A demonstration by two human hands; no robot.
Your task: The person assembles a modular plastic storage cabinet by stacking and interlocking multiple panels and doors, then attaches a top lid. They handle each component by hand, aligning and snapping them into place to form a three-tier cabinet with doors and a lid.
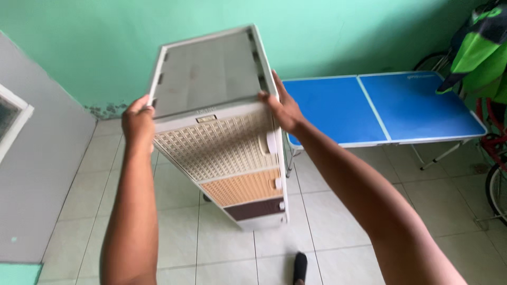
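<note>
Hands grip a tall plastic drawer cabinet by the two sides of its top. The left hand curls around the left edge, and the right hand lies flat with fingers spread against the right edge. The cabinet is tilted and stands in the middle of the tiled floor, just left of a blue folding table. It looks light and stiff, but its woven-look drawers might slide out, so the firm top frame seems the best place to hold.
</note>
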